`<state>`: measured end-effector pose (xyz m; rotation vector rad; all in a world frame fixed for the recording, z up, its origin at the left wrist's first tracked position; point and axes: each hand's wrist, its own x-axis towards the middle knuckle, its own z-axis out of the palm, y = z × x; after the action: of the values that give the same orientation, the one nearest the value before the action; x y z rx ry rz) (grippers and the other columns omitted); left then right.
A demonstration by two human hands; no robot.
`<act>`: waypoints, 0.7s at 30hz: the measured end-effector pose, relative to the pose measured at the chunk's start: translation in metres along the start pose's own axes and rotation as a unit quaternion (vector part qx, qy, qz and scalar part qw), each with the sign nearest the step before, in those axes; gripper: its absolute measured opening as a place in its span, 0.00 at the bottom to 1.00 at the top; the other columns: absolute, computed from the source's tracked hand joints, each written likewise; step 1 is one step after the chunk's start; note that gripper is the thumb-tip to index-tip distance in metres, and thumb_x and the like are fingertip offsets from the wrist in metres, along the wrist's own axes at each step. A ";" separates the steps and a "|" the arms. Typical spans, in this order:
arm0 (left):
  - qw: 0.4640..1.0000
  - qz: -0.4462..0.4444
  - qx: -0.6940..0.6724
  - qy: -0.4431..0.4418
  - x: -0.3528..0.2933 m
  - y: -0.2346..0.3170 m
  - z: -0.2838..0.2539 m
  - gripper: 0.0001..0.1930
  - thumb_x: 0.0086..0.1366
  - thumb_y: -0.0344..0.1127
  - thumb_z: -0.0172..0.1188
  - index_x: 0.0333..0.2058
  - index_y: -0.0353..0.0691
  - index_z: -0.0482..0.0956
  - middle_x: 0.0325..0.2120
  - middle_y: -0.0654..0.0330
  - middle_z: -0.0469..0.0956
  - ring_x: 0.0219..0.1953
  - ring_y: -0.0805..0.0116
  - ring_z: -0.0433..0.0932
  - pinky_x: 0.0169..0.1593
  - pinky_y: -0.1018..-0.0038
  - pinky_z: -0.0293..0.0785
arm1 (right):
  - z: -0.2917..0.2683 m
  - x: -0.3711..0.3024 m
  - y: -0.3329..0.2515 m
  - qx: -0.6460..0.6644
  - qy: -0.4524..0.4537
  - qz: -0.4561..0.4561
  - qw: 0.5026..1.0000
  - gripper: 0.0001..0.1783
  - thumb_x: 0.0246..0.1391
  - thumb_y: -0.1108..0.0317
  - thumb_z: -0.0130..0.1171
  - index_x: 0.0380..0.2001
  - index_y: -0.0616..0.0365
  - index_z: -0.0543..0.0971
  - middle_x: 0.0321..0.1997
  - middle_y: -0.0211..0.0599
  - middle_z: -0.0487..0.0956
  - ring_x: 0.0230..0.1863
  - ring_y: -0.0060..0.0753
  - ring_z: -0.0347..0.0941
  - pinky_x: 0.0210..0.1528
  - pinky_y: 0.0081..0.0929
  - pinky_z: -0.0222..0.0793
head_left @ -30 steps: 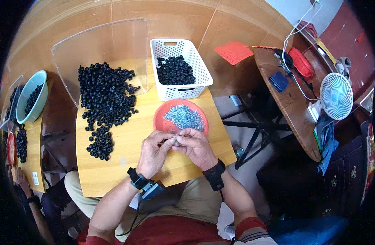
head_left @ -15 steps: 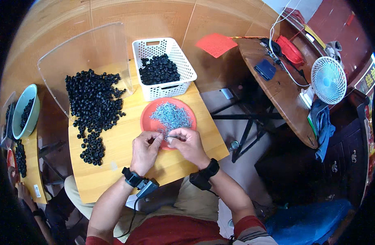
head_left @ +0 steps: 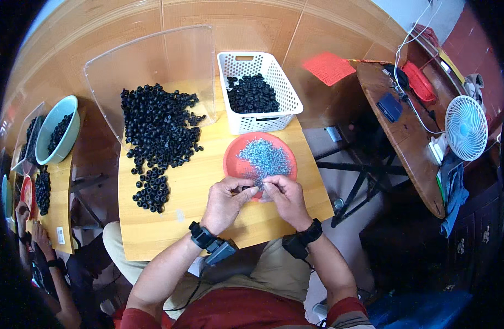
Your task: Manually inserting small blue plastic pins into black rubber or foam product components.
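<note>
My left hand (head_left: 224, 202) is closed in a pinch over the near edge of a round red plate (head_left: 229, 164). A small black knob-like part (head_left: 242, 188) shows dark between its fingers. Fingertip to fingertip with it, my right hand (head_left: 287, 198) is also pinched; what it holds is too small to make out. On the plate lies a heap of small silvery metal pieces (head_left: 263, 156), screw-like in look. Left of the plate spreads a large pile of round black parts (head_left: 158, 126), hollow in the middle. Behind the plate, a white perforated basket (head_left: 263, 122) holds more black parts.
A clear plastic panel (head_left: 147, 52) stands tilted behind the pile. At far left, another person's hands (head_left: 40, 238) work at a second table near a light green bowl (head_left: 73, 129). To the right, a brown table (head_left: 394, 140) carries a white fan (head_left: 466, 128) and a cable.
The whole view has shifted, so the table now sits further right in the picture. My hands stay pinched together at the plate's near edge, with the fingertips slightly rearranged.
</note>
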<state>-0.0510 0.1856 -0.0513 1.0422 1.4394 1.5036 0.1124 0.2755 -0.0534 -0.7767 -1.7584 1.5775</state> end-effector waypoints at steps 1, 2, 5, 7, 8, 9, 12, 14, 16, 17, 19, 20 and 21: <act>1.000 -0.002 -0.010 -0.002 -0.002 0.003 0.000 0.08 0.61 0.27 0.66 0.40 0.34 0.83 0.31 0.62 0.80 0.33 0.77 0.77 0.37 0.80 0.74 | 0.001 0.000 0.001 0.002 -0.004 0.000 1.000 0.11 0.65 0.70 0.52 0.44 0.67 0.76 0.38 0.35 0.79 0.37 0.22 0.76 0.39 0.25 0.81; 1.000 -0.004 -0.019 -0.005 -0.004 0.004 -0.002 0.10 0.60 0.26 0.66 0.41 0.34 0.83 0.32 0.61 0.79 0.34 0.77 0.77 0.38 0.80 0.75 | 0.002 -0.001 0.000 0.008 -0.003 0.002 1.000 0.11 0.65 0.69 0.52 0.43 0.67 0.76 0.37 0.34 0.78 0.35 0.21 0.76 0.39 0.25 0.81; 0.999 0.021 -0.027 -0.012 -0.008 0.000 -0.007 0.11 0.61 0.26 0.65 0.44 0.35 0.82 0.34 0.65 0.79 0.32 0.80 0.74 0.39 0.82 0.74 | 0.004 -0.003 0.000 0.020 -0.011 0.008 1.000 0.10 0.65 0.68 0.53 0.41 0.65 0.77 0.35 0.32 0.78 0.33 0.20 0.76 0.38 0.25 0.81; 0.999 0.029 -0.032 -0.011 -0.013 -0.001 -0.010 0.11 0.61 0.26 0.65 0.44 0.36 0.82 0.33 0.66 0.79 0.32 0.80 0.74 0.39 0.82 0.74 | 0.006 -0.005 -0.001 0.026 -0.021 0.013 0.999 0.10 0.65 0.67 0.53 0.40 0.65 0.77 0.34 0.32 0.78 0.33 0.20 0.76 0.38 0.25 0.81; 0.999 0.017 -0.038 -0.011 -0.015 -0.002 -0.011 0.12 0.61 0.25 0.65 0.44 0.36 0.82 0.33 0.66 0.79 0.32 0.80 0.75 0.39 0.82 0.75 | 0.007 -0.006 -0.004 0.029 -0.023 0.017 0.999 0.10 0.65 0.67 0.54 0.39 0.65 0.77 0.34 0.31 0.78 0.33 0.19 0.76 0.37 0.25 0.81; 0.999 0.006 -0.044 -0.013 -0.018 -0.002 -0.013 0.12 0.61 0.25 0.65 0.45 0.36 0.82 0.32 0.67 0.80 0.32 0.81 0.75 0.39 0.82 0.75 | 0.009 -0.008 -0.006 0.031 -0.024 0.021 0.999 0.10 0.65 0.67 0.54 0.38 0.64 0.78 0.33 0.31 0.78 0.33 0.19 0.76 0.37 0.25 0.81; 0.994 -0.019 -0.103 -0.002 -0.024 -0.001 -0.016 0.11 0.62 0.25 0.65 0.44 0.35 0.82 0.32 0.67 0.81 0.32 0.81 0.76 0.39 0.81 0.75 | 0.012 -0.007 -0.008 0.032 -0.030 0.025 0.999 0.09 0.64 0.68 0.55 0.38 0.64 0.78 0.32 0.31 0.78 0.33 0.19 0.76 0.37 0.25 0.81; 0.992 -0.017 -0.124 -0.001 -0.028 -0.002 -0.020 0.10 0.62 0.25 0.65 0.43 0.35 0.81 0.32 0.66 0.81 0.33 0.81 0.77 0.39 0.81 0.76 | 0.016 -0.008 -0.011 0.036 -0.040 0.020 0.998 0.09 0.64 0.68 0.55 0.37 0.64 0.78 0.32 0.31 0.78 0.33 0.19 0.76 0.36 0.25 0.81; 0.989 -0.015 -0.145 0.000 -0.031 -0.003 -0.023 0.10 0.62 0.25 0.65 0.43 0.35 0.81 0.33 0.64 0.82 0.33 0.80 0.78 0.40 0.81 0.76 | 0.020 -0.008 -0.014 0.039 -0.049 0.015 0.998 0.09 0.64 0.68 0.55 0.37 0.64 0.78 0.31 0.30 0.78 0.32 0.19 0.76 0.36 0.25 0.81; 0.990 -0.027 -0.136 -0.001 -0.033 -0.004 -0.025 0.09 0.62 0.25 0.65 0.42 0.34 0.81 0.33 0.64 0.82 0.34 0.80 0.78 0.41 0.81 0.77 | 0.022 -0.008 -0.016 0.038 -0.053 0.018 0.998 0.09 0.64 0.68 0.56 0.37 0.65 0.78 0.31 0.30 0.78 0.32 0.20 0.76 0.36 0.25 0.80; 0.991 -0.037 -0.127 0.001 -0.036 -0.005 -0.028 0.08 0.62 0.25 0.64 0.41 0.34 0.81 0.33 0.64 0.82 0.35 0.79 0.79 0.42 0.80 0.77 | 0.026 -0.008 -0.019 0.036 -0.060 0.020 0.997 0.09 0.64 0.68 0.56 0.37 0.65 0.78 0.30 0.30 0.78 0.32 0.20 0.76 0.36 0.25 0.80; 0.990 -0.033 -0.134 0.005 -0.037 -0.006 -0.029 0.08 0.62 0.24 0.64 0.41 0.34 0.80 0.33 0.64 0.82 0.35 0.79 0.79 0.43 0.80 0.78 | 0.027 -0.008 -0.020 0.036 -0.063 0.019 0.997 0.09 0.64 0.68 0.56 0.37 0.65 0.78 0.30 0.30 0.78 0.31 0.20 0.76 0.36 0.26 0.80; 0.989 -0.028 -0.142 0.009 -0.039 -0.007 -0.029 0.08 0.62 0.24 0.64 0.40 0.34 0.80 0.33 0.63 0.82 0.35 0.78 0.79 0.43 0.79 0.78 | 0.029 -0.008 -0.021 0.036 -0.066 0.019 0.997 0.09 0.64 0.68 0.56 0.37 0.65 0.78 0.29 0.31 0.78 0.31 0.20 0.76 0.36 0.26 0.80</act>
<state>-0.0650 0.1393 -0.0598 0.8098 1.2134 1.6236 0.0941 0.2495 -0.0352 -0.6885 -1.7778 1.7435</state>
